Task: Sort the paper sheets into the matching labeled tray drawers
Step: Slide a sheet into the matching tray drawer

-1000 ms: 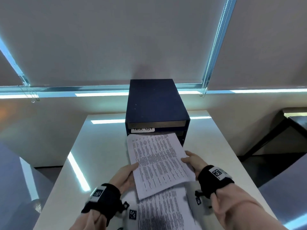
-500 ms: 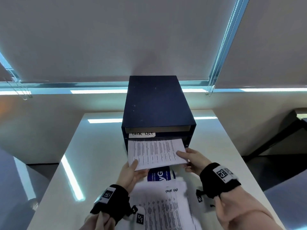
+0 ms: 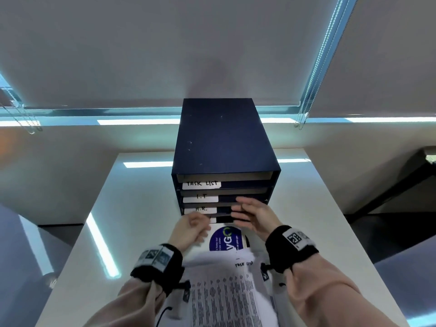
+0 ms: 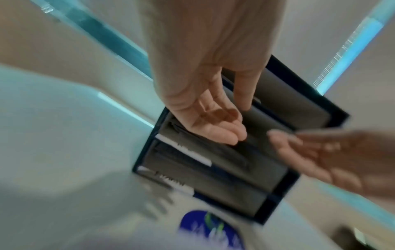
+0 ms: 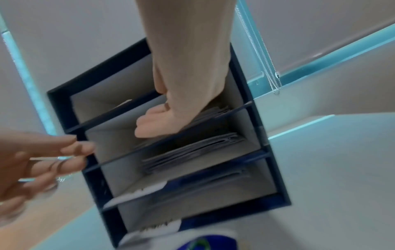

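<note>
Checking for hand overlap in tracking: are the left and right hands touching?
Apart. Left wrist view shows a clear gap between the left hand and the right hand, tray unit visible through it; head view agrees.

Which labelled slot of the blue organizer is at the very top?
The TASK LIST slot of the organizer. Its label sits highest; the I.T label and the H.R. label lie below it.

Navy tray cabinet (image 3: 224, 135), white labels (image 3: 201, 184)
</note>
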